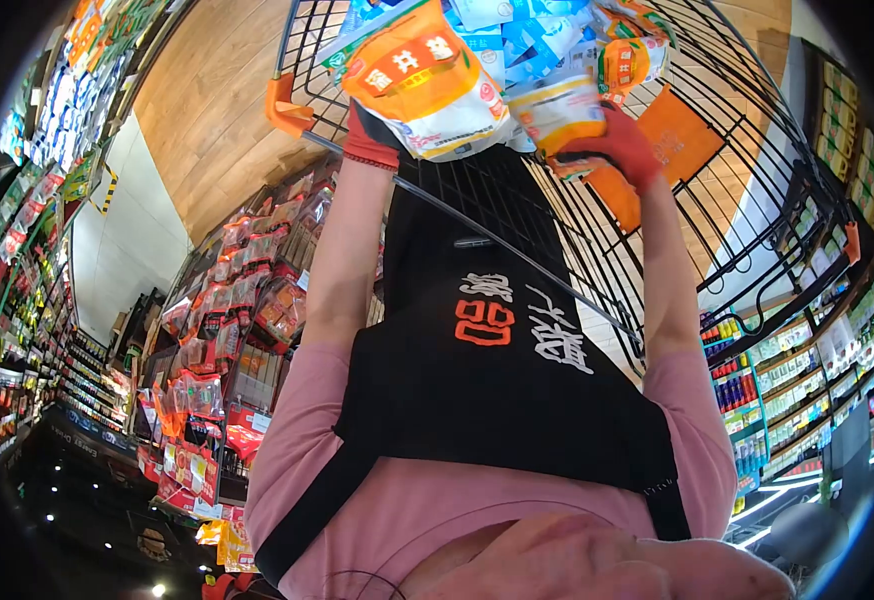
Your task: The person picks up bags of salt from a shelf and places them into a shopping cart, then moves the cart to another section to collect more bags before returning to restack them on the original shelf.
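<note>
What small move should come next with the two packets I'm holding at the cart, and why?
Probably lift both straight up, clear of the pile. The left hand grips the big packet and the right hand the small packet, both just above the loose packets in the cart, so swinging sideways could drag others out.

Orange-and-white packet [427, 80], red gloves [622, 145], black apron [487, 380], pink sleeves [292, 440].

Single head view — fisheye, inverted, looking down own torso at cart [597, 230] — close range.
</note>
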`<state>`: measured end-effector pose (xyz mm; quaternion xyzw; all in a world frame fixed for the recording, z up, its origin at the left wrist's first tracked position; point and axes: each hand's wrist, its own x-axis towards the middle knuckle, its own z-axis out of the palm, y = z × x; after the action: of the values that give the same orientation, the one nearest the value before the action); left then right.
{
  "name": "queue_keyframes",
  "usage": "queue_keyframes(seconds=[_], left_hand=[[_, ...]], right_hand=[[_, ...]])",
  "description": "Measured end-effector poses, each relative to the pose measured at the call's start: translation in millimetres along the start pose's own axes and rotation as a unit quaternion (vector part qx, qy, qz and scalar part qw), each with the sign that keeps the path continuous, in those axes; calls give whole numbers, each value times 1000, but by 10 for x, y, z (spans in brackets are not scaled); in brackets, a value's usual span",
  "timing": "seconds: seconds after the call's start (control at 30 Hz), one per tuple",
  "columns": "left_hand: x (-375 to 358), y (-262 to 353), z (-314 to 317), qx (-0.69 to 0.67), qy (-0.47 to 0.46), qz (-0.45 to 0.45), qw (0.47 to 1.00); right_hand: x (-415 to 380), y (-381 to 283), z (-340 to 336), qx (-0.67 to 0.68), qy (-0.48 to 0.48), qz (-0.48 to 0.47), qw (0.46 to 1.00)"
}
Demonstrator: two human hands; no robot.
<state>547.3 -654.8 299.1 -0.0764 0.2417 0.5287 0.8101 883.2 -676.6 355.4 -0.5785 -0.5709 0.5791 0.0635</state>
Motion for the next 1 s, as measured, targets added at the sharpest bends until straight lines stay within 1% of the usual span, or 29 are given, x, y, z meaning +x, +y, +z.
queue_keyframes(seconds=[0.03, 0.07, 0.13, 0.17, 0.2, 0.27, 0.3, 0.33, 0.37, 0.4, 0.5, 0.6, 0.7, 0.73, 0.77, 0.8, 0.83, 0.87, 0.9, 0.93, 0.97, 1.0], left_hand=[[18, -24, -48, -67, -27, -8, 997], [17, -26, -19, -47, -19, -11, 999], [13, -39, 101, -7, -3, -21, 1000], [-23, -70, 212, 226, 66, 32, 971], [9, -84, 160, 160, 10, 2, 987], [90, -129, -51, 26, -104, -58, 993], [33, -154, 57, 38, -62, -67, 995], [-23, -178, 168, 50, -21, -77, 996], [-32, -184, 217, 28, -14, -90, 995], [-42, -190, 264, 7, -6, -103, 995], [-65, -204, 397, -27, -3, -129, 991], [-77, -222, 516, -42, -8, -145, 988], [-81, -259, 667, -56, -12, -160, 986], [-100, -279, 708, -55, -13, -162, 985], [-140, -301, 751, -58, -10, -163, 985], [-126, -320, 598, 31, -55, -146, 987], [-200, -356, 577, 73, -56, -154, 984], [-266, -386, 631, 117, -56, -160, 979], [-311, -389, 739, 81, -58, -165, 981], [-375, -383, 862, 45, -61, -169, 983], [-464, -334, 1119, 56, -58, -158, 984], [-497, -299, 1210, 11, -85, -158, 984]], right_hand=[[-116, -216, -126, 172, -9, 62, 983], [-220, -396, -221, 339, -19, 122, 933], [-383, -646, -311, 385, -55, 26, 921], [-434, -759, -348, 406, -72, -24, 911], [-442, -934, -336, 417, -57, -10, 907], [-326, -1357, -119, 440, -28, 15, 898], [-191, -1472, 32, 322, -16, 0, 947], [-75, -1567, 176, 200, -2, -13, 980], [-60, -1631, 312, 48, 60, -34, 997], [-69, -1676, 405, -108, 118, -52, 986], [-141, -1853, 388, -131, 67, 66, 987], [-301, -1788, 462, -160, 193, -34, 967], [-389, -1714, 423, -189, 309, -114, 925], [-402, -1700, 404, -22, 272, -97, 957], [-412, -1692, 376, 145, 223, -78, 961], [-424, -1547, 294, 100, 152, -147, 972], [-437, -1402, 212, 64, 79, -219, 970], [-448, -1280, 149, -50, 24, -258, 965], [-461, -1158, 88, -155, -24, -306, 939], [-514, -1186, 96, -122, -28, -292, 948], [-558, -1293, 97, -89, -32, -277, 956], [-621, -1463, 152, 76, -55, -178, 979]])
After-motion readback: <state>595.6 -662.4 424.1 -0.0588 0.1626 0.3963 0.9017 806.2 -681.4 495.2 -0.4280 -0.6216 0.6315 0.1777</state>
